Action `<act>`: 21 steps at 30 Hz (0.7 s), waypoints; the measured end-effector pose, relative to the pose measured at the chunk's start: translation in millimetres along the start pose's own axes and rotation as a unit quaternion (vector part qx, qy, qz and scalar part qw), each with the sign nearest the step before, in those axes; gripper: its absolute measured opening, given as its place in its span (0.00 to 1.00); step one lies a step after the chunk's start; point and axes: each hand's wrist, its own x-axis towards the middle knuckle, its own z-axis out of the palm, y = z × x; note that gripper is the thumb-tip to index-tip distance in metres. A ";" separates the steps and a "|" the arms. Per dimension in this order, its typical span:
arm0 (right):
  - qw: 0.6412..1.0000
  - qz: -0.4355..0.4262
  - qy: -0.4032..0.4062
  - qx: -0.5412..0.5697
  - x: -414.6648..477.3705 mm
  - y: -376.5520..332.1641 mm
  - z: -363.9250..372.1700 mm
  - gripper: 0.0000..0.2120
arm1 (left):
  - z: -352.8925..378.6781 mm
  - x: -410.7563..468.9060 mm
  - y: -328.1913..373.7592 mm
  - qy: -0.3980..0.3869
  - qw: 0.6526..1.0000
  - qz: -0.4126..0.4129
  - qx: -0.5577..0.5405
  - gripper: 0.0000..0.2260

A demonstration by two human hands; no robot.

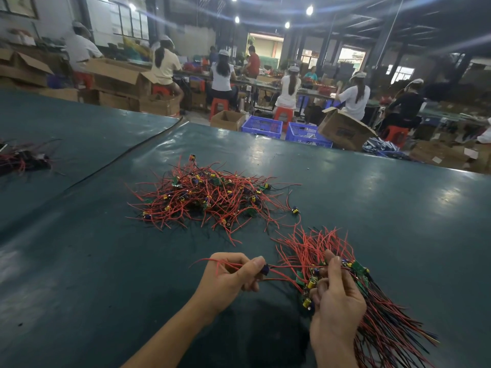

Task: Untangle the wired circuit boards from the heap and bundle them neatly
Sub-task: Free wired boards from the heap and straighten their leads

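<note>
- Holding one wired board (pixel 265 269), the left hand (pixel 228 277) has its fingers curled round the red wires and its thumb pressed by the little blue part.
- The right hand (pixel 337 296) grips the bundle (pixel 382 322) in the middle, where the small green boards sit. Its fingers are curled round them.
- The bundle's wires fan out two ways. Red ends point away from the person, and red and black ends point back and to the right.
- The one board lies between the two hands. Its wires run sideways, from left to right, and one thin red wire reaches across to the right hand's fingers.
- So the bundle is just to the right of the one board, very near. I think the next move is to bring the board across and lay it with the others, with its wires turned the same way as theirs.
- The heap (pixel 212 197) sits on the green table (pixel 398 197), farther out and ahead of the hands. It is a bit nearer to the left hand, so that hand looks best placed to pick the next one.
- The heap is big and knotted, so I think much work is left.
- Another small pile (pixel 24 158) of wires lies far off at the left edge.
</note>
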 end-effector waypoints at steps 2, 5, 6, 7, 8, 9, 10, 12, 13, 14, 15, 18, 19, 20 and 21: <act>0.999 -0.024 -0.008 -0.029 -2.4 3.4 0.6 0.08 | -1.7 0.9 -1.8 0.022 1.000 0.006 -0.009 0.15; 0.998 -0.056 -0.006 -0.041 -3.1 6.7 0.0 0.09 | -2.0 1.4 0.8 0.043 0.999 0.008 -0.008 0.14; 0.998 -0.055 0.002 -0.029 -1.1 6.6 -0.9 0.11 | -3.7 3.0 1.9 0.067 0.997 0.003 -0.026 0.15; 0.999 -0.050 0.012 -0.016 2.0 6.0 -2.8 0.13 | -7.5 5.3 3.4 0.100 0.994 -0.003 -0.049 0.15; 0.999 -0.044 0.021 -0.005 5.4 4.8 -4.8 0.13 | -12.6 8.1 4.9 0.132 0.989 -0.008 -0.071 0.16; 0.999 -0.039 0.027 0.001 8.1 3.8 -6.7 0.13 | -18.1 10.9 6.3 0.154 0.984 -0.014 -0.089 0.16; 0.999 -0.032 0.027 0.006 9.9 3.0 -7.6 0.13 | -22.8 12.8 7.2 0.164 0.980 -0.024 -0.110 0.17; 1.000 -0.009 0.011 0.015 9.8 2.8 -7.0 0.12 | -27.5 14.3 9.7 0.150 0.971 -0.065 -0.174 0.15; 1.000 0.007 -0.004 0.017 8.4 3.0 -5.3 0.11 | -27.3 14.3 10.6 0.130 0.964 -0.094 -0.211 0.14; 0.999 0.028 -0.023 0.015 6.8 3.1 -2.8 0.10 | -26.4 14.2 10.3 0.108 0.955 -0.124 -0.246 0.13; 0.998 0.049 -0.044 0.009 4.9 3.1 -0.6 0.08 | -24.7 13.5 10.1 0.085 0.946 -0.152 -0.274 0.12; 0.989 0.083 -0.122 -0.030 -2.7 4.9 3.9 0.11 | -19.0 8.5 6.7 0.001 0.935 -0.211 -0.284 0.11; 0.983 0.083 -0.153 -0.056 -7.0 6.0 5.5 0.15 | -15.8 5.5 6.3 -0.034 0.936 -0.224 -0.270 0.12; 0.976 0.082 -0.186 -0.084 -12.3 7.8 7.4 0.17 | -12.0 2.8 5.5 -0.066 0.934 -0.238 -0.257 0.12; 0.966 0.082 -0.219 -0.108 -18.3 9.6 9.5 0.18 | -8.0 0.3 4.9 -0.094 0.930 -0.256 -0.248 0.13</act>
